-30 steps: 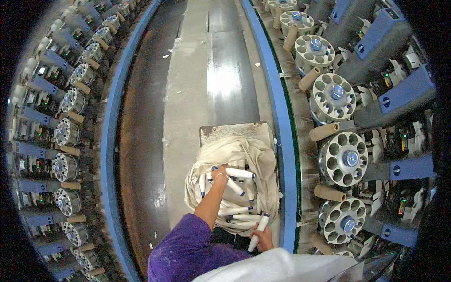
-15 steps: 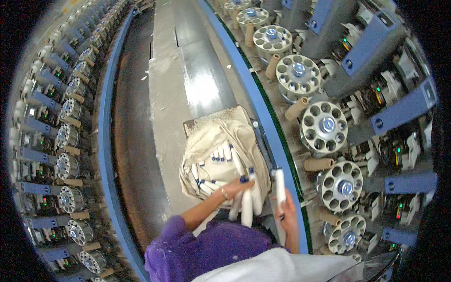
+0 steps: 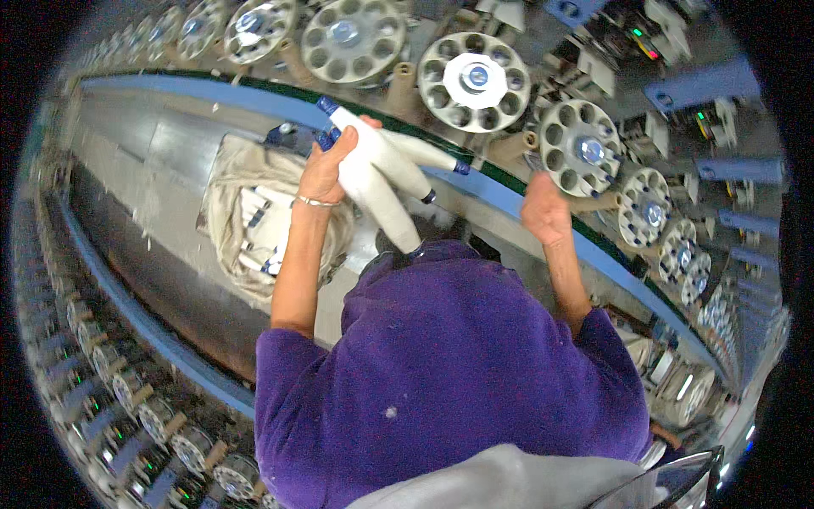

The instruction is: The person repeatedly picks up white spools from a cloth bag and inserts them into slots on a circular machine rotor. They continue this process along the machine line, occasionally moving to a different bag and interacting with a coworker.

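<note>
White bobbins point(image 3: 378, 153) slant lengthwise toward lower right.

Left hand point(image 3: 322, 174): curled in a firm grip on the near side of the blue rail point(image 3: 263, 103), thumb point(image 3: 345, 142) uppermost.
Left forearm point(image 3: 299, 263): bare, stretched toward the rail, wrist nearly straight.
Right hand point(image 3: 547, 210): up at the rail, well apart from the left; its fingers point(image 3: 541, 188) blur, their bend unclear to me.
Right forearm point(image 3: 566, 273): bare, slanting inward toward the rail.

Right hand point(image 3: 545, 212) — now empty — nears a wheel point(image 3: 591, 151).
</note>
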### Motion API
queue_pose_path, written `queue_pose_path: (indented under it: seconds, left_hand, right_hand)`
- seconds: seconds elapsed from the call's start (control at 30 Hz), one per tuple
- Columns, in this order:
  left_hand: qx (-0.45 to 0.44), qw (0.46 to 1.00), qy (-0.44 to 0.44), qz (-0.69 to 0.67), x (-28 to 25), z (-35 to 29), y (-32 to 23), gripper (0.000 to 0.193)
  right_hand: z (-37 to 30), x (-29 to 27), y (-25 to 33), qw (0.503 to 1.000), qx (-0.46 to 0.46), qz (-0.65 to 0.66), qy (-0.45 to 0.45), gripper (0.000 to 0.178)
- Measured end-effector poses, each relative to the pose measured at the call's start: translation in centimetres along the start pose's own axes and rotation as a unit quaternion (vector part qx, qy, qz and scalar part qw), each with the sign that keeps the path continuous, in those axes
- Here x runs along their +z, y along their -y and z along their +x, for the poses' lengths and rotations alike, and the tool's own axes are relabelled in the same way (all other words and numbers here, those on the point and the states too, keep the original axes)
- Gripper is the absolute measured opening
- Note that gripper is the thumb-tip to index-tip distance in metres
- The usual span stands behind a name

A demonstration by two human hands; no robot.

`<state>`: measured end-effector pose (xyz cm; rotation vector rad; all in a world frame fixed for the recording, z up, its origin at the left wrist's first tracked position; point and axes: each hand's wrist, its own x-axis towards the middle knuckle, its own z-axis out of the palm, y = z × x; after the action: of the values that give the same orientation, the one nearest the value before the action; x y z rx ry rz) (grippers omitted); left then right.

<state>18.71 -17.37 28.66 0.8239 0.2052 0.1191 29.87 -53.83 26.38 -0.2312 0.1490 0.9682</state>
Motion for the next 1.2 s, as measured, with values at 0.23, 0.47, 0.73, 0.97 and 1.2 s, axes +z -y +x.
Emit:
queue_pose_path:
  seconds: [0.23,0.47,0.73,0.97,1.2]
  left_hand:
    - [-0.138,0.972,0.099,0.163,10.8,3.4,5.8,0.051]
    - [-0.116,0.983,0.117,0.078,14.3,6.5,9.5,0.039]
    - [-0.22,0.939,0.183,0.191,18.6,8.4,13.2,0.046]
    - [-0.285,0.924,0.215,0.137,16.9,13.2,12.4,0.041]
    - [-0.29,0.913,0.279,0.07,14.2,15.6,12.0,0.042]
  right_hand:
    - [-3.2,4.1,2.2,0.7,-0.102,-0.705,-0.049,0.037]
    - [-13.7,-2.5,6.3,0.893,0.091,-0.406,-0.172,0.015]
    - [-11.3,-1.1,7.6,0.849,-0.256,-0.451,-0.097,0.038]
    - [-9.5,-2.1,1.8,0.876,-0.165,-0.252,-0.376,0.042]
    - [-5.6,-5.7,8.0,0.918,-0.282,0.093,-0.262,0.041]
